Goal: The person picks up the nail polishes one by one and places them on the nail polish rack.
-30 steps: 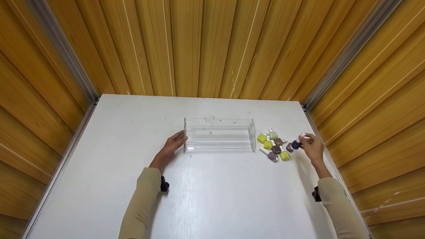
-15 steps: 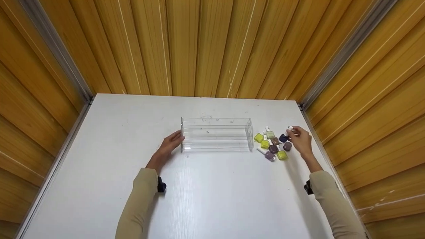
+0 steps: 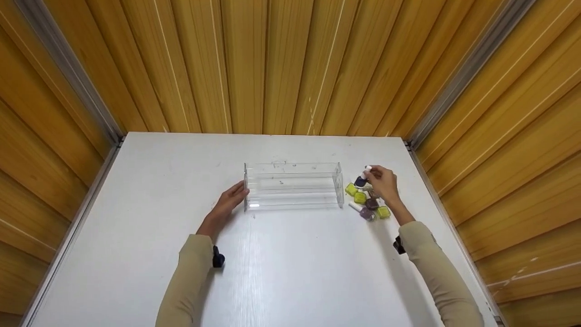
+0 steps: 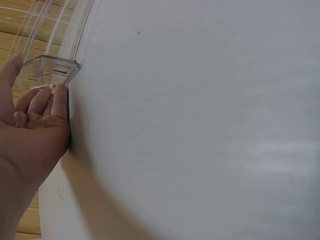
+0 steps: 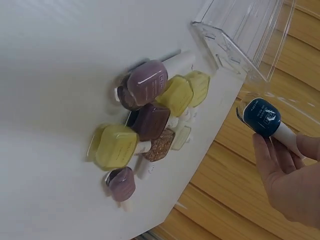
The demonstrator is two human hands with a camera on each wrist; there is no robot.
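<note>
A clear acrylic tiered rack (image 3: 339, 184) stands mid-table in the head view. My left hand (image 3: 231, 200) rests its fingers against the rack's left end panel, and the left wrist view has the fingertips right at that panel (image 4: 47, 67). My right hand (image 3: 384, 182) pinches a dark blue nail polish bottle (image 5: 262, 117) by its white cap (image 5: 287, 140), raised over the far side of a bottle cluster. In that cluster lie yellow bottles (image 3: 383, 212), mauve ones, a dark plum bottle (image 5: 150, 121) and a glittery brown one (image 5: 160, 145). The right hand partly hides the cluster in the head view.
The white table (image 3: 290, 268) ends at a wood-look panel wall (image 3: 245, 68) at the back, with similar walls on both sides. The bottle cluster lies close to the rack's right end. A small mauve bottle (image 5: 121, 185) lies at the cluster's edge.
My right hand has carried the dark blue bottle leftward over the cluster, closer to the rack. The left hand stays at the rack's left end. The head view has shifted slightly.
</note>
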